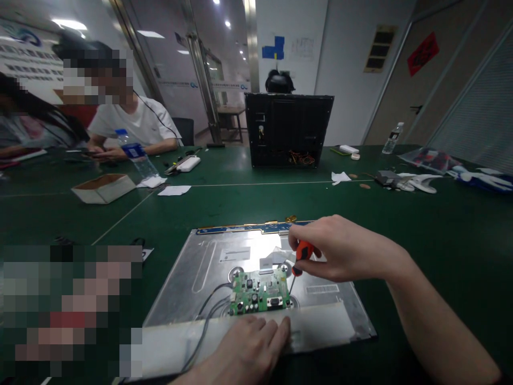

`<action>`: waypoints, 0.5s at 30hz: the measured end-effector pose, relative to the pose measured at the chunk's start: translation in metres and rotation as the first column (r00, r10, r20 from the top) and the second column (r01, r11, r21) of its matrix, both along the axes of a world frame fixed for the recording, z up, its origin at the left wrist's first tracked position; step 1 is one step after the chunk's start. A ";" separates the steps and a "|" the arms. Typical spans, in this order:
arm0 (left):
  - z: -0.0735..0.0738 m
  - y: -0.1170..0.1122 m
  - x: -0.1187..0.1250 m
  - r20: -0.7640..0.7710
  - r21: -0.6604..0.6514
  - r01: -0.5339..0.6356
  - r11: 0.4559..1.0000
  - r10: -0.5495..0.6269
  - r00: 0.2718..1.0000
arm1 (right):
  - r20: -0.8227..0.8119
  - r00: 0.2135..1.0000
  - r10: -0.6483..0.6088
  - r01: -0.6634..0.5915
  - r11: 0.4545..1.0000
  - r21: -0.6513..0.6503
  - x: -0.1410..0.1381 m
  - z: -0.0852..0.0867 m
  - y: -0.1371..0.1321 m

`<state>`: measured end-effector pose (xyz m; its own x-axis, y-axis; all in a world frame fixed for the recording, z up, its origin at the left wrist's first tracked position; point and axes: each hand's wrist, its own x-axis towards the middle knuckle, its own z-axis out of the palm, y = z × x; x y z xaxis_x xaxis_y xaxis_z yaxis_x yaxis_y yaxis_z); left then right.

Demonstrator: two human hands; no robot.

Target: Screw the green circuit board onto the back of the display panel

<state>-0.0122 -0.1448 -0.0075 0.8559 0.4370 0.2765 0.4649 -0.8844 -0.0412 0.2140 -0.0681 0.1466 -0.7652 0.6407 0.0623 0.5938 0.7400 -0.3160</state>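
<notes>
A silver display panel [192, 278] lies on the green table, its back facing up. On it sits a green circuit board [260, 289], with dark cables [208, 321] running off its left side. My right hand [336, 248] grips a red-and-black screwdriver [303, 254] from above. The screwdriver is tilted, its shaft pointing down at the board's lower right corner; whether the tip sits in a screw is too small to tell. My left hand [256, 342] lies on the panel's white lower strip [324, 321], fingers spread close to the board's front edge, holding nothing visible.
Behind the panel stands a black monitor housing [288, 128] with loose wires. An open box [104, 188] and a water bottle [136, 155] are at left. A person in a white shirt [136, 125] sits beyond them. Gloves [417, 182] lie at right. The lower left is blurred out.
</notes>
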 end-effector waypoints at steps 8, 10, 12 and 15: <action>-0.017 -0.002 0.000 -0.015 -0.083 -0.073 0.994 0.072 0.997 | -0.001 0.999 0.044 -0.044 0.997 -0.060 -0.005 -0.005 0.012; -0.016 -0.003 -0.001 -0.023 -0.110 -0.075 0.991 0.073 0.997 | 0.002 0.999 0.045 -0.045 0.998 -0.053 -0.005 -0.004 0.013; -0.015 -0.003 0.000 -0.010 -0.125 -0.071 0.990 0.070 0.997 | 0.007 0.999 0.042 -0.042 0.997 -0.059 -0.005 -0.004 0.013; -0.013 -0.003 0.001 0.013 -0.133 -0.075 0.988 0.077 0.997 | 0.014 0.999 0.034 -0.033 0.996 -0.081 -0.006 -0.004 0.013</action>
<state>-0.0114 -0.1475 -0.0209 0.8140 0.5346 0.2272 0.5308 -0.8434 0.0827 0.2083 -0.0555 0.1430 -0.7870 0.6169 -0.0004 0.5740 0.7320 -0.3670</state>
